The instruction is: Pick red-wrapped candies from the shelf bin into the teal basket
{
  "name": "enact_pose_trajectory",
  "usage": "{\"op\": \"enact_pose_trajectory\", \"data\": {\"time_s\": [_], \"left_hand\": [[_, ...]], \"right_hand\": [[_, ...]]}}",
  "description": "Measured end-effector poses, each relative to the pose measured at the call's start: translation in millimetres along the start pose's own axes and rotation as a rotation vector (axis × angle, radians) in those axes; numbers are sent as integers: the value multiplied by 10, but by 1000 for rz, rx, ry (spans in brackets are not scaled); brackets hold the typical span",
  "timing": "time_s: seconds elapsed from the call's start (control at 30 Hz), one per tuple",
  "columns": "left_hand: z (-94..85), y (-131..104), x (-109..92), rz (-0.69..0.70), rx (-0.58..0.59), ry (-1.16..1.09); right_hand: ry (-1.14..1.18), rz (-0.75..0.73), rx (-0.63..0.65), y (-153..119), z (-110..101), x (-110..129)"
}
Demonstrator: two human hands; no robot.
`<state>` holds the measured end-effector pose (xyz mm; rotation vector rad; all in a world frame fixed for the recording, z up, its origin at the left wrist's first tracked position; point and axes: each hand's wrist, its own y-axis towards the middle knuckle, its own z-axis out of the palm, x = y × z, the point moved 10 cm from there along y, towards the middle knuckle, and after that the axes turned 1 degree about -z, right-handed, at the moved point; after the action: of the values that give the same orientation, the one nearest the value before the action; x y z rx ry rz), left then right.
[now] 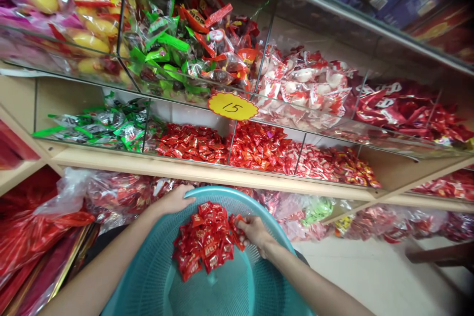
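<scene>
A large teal plastic basket [259,212] fills the lower middle of the head view. Inside it lies a heap of small red wrapped candies [207,242]. My left hand [176,201] is at the basket's back left rim, its fingers closed over the edge. Within the basket, at the right side of the heap, my right hand [252,231] has its fingers closed on red candy packets. Part of the basket floor shows bare below the heap.
Glass-divided shelves [177,165] of wrapped candies stand ahead, with a yellow price tag [232,105] reading 15. Bagged candies [118,190] lie beneath the lower shelf. Red bags [22,237] are at left; pale floor [355,266] and a dark wooden piece [440,255] at right.
</scene>
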<state>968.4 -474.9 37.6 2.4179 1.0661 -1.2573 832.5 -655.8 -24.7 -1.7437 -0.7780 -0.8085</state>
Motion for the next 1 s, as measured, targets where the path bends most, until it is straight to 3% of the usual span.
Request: {"op": "enact_pose_trajectory", "data": {"time_s": [0.2,0.5,0.77,0.9,1.0], "left_hand": [[-11,5,9,1,-16,29],[7,14,17,-19,-10,-5],[-7,-1,42,-29,-20,4],[9,-4,66,-32,-9,-7],[11,4,55,-21,-7,-9]], "right_hand": [[66,12,62,-26,138,-33],[-4,-200,-51,-51,-147,231],[-69,-165,-19,43,-7,126],[-165,-214,-86,71,-141,164],[-386,-357,-211,26,-293,308]]}}
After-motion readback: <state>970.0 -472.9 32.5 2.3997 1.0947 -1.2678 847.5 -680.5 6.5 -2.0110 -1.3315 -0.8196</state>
